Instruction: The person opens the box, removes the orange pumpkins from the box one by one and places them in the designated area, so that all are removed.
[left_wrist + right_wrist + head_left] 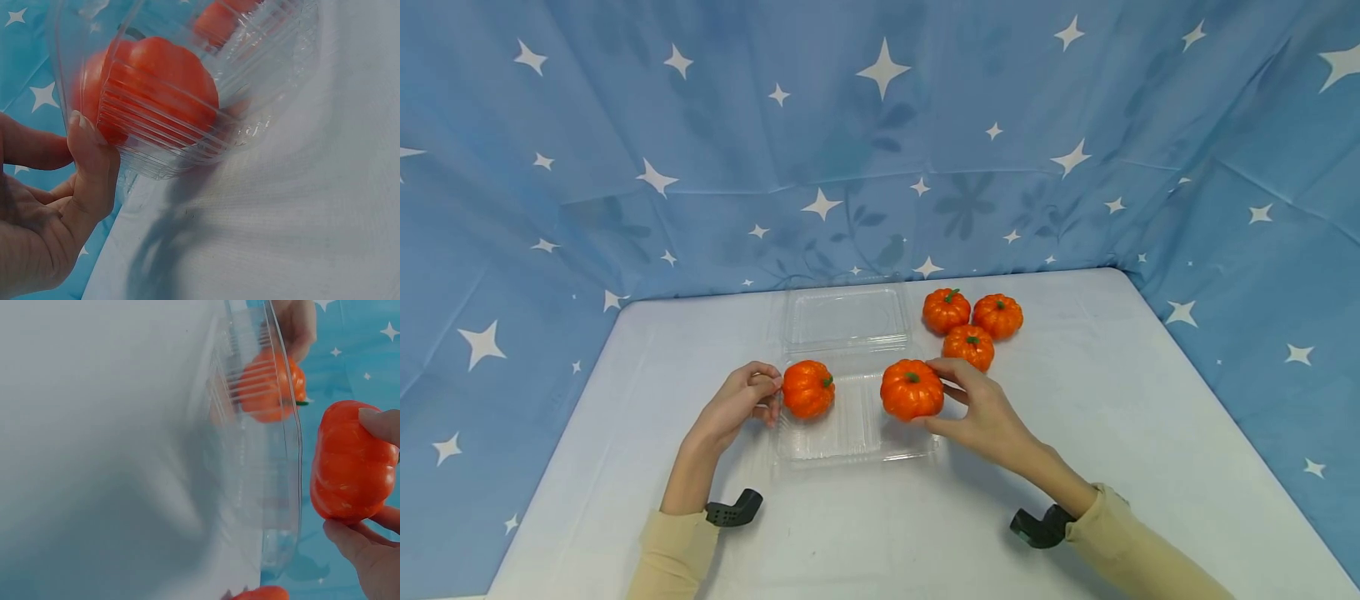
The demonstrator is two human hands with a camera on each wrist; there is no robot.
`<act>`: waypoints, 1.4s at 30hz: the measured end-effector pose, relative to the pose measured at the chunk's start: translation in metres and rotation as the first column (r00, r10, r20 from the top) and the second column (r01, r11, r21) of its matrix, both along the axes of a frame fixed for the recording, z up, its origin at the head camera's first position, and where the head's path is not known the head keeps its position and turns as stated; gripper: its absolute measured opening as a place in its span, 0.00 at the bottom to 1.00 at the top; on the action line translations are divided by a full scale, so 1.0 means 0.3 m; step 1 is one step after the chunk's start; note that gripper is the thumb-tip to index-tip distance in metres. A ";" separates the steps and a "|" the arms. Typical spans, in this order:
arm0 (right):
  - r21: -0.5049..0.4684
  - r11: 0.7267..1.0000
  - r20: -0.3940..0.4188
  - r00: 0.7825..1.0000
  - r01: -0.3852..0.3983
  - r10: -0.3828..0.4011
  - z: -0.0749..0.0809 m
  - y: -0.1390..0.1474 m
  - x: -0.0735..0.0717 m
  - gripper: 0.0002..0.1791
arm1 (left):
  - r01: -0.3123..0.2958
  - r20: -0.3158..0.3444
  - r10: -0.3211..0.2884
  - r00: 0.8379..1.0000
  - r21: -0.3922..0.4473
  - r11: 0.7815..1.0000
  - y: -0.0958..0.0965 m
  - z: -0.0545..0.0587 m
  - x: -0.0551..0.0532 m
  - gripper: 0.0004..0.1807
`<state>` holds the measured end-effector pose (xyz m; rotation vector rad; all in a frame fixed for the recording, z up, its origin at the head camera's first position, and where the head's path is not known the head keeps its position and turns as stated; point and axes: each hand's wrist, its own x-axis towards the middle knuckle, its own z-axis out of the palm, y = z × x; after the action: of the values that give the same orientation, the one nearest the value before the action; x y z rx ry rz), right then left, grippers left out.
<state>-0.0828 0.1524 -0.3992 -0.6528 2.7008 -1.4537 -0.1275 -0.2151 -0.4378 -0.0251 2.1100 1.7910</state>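
A clear plastic clamshell box (850,433) lies open on the table, its lid (848,317) folded back at the far side. Inside its left end sits an orange toy pumpkin (808,390) with a green stem, seen through the ribbed wall in the left wrist view. My left hand (748,400) pinches the box's left rim beside that pumpkin, thumb and finger at the plastic edge (67,119). Over the box's right end, my right hand (973,408) grips a second pumpkin (912,390) between thumb and fingers; the right wrist view shows this pumpkin (353,462) above the rim.
Three more orange pumpkins cluster behind the right hand: one at back left (946,311), one at back right (997,317) and one in front (968,347). A white cloth covers the table (1112,400). Blue star-patterned curtains (880,150) hang around its back and sides.
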 end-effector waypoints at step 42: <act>0.049 0.975 -0.060 0.975 0.215 -0.212 0.001 0.276 -0.036 0.39 | 0.005 -0.001 -0.005 1.000 0.005 1.000 0.001 0.006 0.000 0.14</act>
<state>-0.0937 0.2351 -0.3988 -0.4163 2.9204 -1.4138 -0.1276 -0.2147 -0.4359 -0.0186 2.1047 1.7934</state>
